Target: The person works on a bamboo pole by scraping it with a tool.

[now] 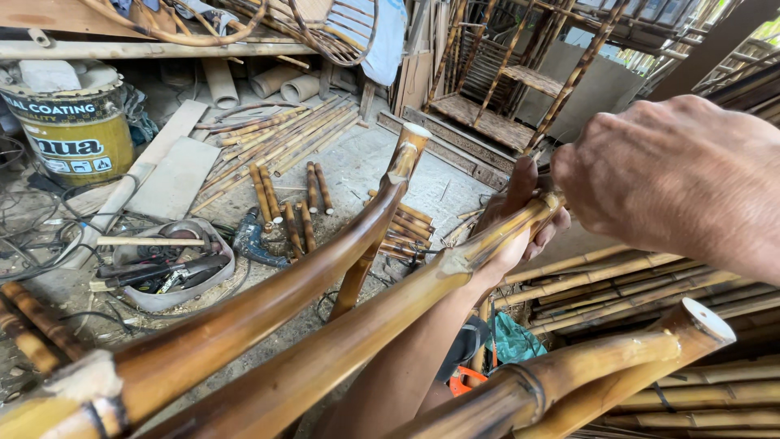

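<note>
Three curved brown bamboo poles rise from the bottom of the head view. My left hand [520, 223] is wrapped around the far end of the middle bamboo pole [349, 341], thumb up. My right hand [674, 179] is close to the camera, back towards me, its fingers curled down at that pole's tip [555, 200]; whatever is under the fingers is hidden. The left curved pole [268, 305] ends in a cut tip [414, 134]. The right pole [617, 358] ends in a pale cut face [708, 319].
A yellow paint bucket [77, 130] stands at the far left. A grey tub of tools [175, 272] and a blue power drill [253, 241] lie on the concrete floor among short bamboo pieces [284, 142]. A bamboo shelf [504, 89] is behind; stacked poles [626, 276] lie right.
</note>
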